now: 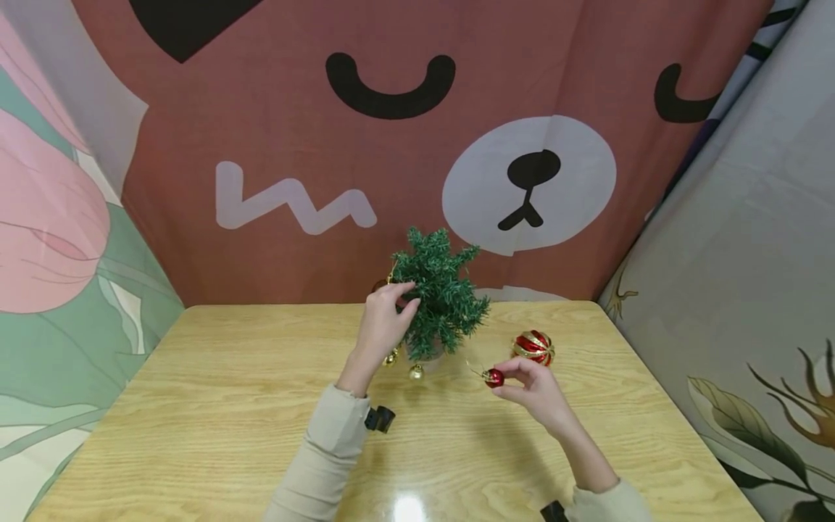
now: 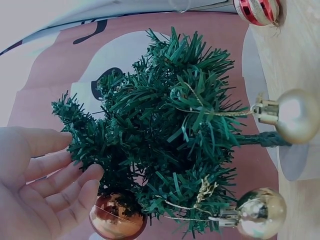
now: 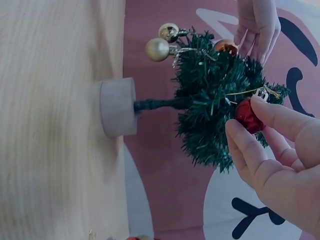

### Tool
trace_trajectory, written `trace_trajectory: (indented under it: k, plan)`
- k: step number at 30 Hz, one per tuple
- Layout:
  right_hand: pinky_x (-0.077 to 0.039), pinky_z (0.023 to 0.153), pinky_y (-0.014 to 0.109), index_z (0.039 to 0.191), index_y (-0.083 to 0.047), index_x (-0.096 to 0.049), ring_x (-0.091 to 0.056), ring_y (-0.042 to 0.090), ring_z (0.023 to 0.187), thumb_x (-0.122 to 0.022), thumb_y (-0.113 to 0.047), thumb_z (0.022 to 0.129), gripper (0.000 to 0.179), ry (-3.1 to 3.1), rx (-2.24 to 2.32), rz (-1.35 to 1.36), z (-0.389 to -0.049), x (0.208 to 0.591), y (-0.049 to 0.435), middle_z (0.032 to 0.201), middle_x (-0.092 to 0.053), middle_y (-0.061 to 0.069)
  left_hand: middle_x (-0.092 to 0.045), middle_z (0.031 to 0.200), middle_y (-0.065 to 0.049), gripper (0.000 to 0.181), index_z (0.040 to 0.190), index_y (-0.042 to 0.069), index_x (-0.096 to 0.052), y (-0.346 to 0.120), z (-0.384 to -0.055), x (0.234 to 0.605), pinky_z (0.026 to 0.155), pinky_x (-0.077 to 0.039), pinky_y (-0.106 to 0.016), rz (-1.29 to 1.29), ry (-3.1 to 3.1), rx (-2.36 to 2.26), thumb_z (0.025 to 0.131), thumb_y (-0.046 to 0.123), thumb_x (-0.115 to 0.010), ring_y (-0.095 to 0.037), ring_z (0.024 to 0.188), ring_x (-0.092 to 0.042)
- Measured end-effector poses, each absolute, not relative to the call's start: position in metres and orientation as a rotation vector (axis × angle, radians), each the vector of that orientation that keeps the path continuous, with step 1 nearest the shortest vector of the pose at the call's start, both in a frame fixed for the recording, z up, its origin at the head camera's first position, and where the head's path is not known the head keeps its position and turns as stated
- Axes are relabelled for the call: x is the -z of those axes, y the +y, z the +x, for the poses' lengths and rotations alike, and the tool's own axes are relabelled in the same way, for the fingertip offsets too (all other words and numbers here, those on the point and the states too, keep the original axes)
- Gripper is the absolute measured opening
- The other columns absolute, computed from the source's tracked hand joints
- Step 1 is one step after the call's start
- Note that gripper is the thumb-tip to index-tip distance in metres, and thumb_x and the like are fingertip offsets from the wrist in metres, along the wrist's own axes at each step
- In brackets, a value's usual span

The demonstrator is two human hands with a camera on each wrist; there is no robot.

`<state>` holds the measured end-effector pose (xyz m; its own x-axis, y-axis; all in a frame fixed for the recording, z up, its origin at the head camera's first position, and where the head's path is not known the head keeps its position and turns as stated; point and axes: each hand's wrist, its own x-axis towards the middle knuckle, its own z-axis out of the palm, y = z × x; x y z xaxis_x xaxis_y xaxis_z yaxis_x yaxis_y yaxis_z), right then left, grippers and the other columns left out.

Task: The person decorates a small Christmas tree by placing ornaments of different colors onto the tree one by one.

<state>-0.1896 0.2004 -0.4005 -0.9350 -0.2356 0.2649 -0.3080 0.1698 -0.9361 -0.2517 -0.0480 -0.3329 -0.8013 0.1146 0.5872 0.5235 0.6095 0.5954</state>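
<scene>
A small green artificial Christmas tree stands upright in a pale round base. At its left side is my left hand, fingertips at the branch tips and thumb apart from the fingers; in the left wrist view this hand grips nothing. My right hand pinches a small red Christmas ball between thumb and fingers, its gold string loop hanging free in front of the tree. A copper ball, a shiny gold ball and a matte gold ball hang from the branches.
A larger red ball with gold stripes lies on the wooden table, right of the tree and just beyond my right hand. Behind the table hangs a brown curtain with a bear face. Patterned curtains flank both sides.
</scene>
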Motion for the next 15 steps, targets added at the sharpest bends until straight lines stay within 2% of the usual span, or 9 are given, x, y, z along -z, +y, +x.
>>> trace_trajectory:
  k: [8, 11, 15]
  plan:
    - [-0.051, 0.070, 0.029, 0.098, 0.018, -0.052, -0.060, 0.010, 0.085, -0.063, 0.012, 0.075, 0.026, -2.256, -1.977, 0.708, -0.196, 0.389, 0.193, 0.093, -0.058, 0.017, -0.062, 0.102, -0.014, 0.028, 0.110, 0.001, -0.063, -0.048, -0.252, 0.334, 0.055, -0.046, -0.027, -0.501, -2.347, 1.084, 0.084, 0.010, -0.062, -0.018, 0.075, -0.058]
    - [-0.051, 0.071, 0.029, 0.099, 0.017, -0.052, -0.060, 0.010, 0.086, -0.063, 0.011, 0.076, 0.026, -2.267, -1.984, 0.689, -0.197, 0.381, 0.189, 0.097, -0.057, 0.018, -0.062, 0.102, -0.014, 0.028, 0.110, 0.001, -0.063, -0.048, -0.252, 0.334, 0.057, -0.046, -0.027, -0.504, -2.347, 1.086, 0.084, 0.010, -0.062, -0.018, 0.076, -0.059]
    - [-0.051, 0.073, 0.030, 0.100, 0.016, -0.052, -0.061, 0.012, 0.087, -0.064, 0.009, 0.076, 0.028, -2.289, -2.005, 0.648, -0.200, 0.370, 0.181, 0.103, -0.054, 0.027, -0.062, 0.101, -0.014, 0.028, 0.110, 0.001, -0.063, -0.048, -0.251, 0.333, 0.056, -0.046, -0.027, -0.509, -2.340, 1.095, 0.084, 0.010, -0.062, -0.019, 0.076, -0.059]
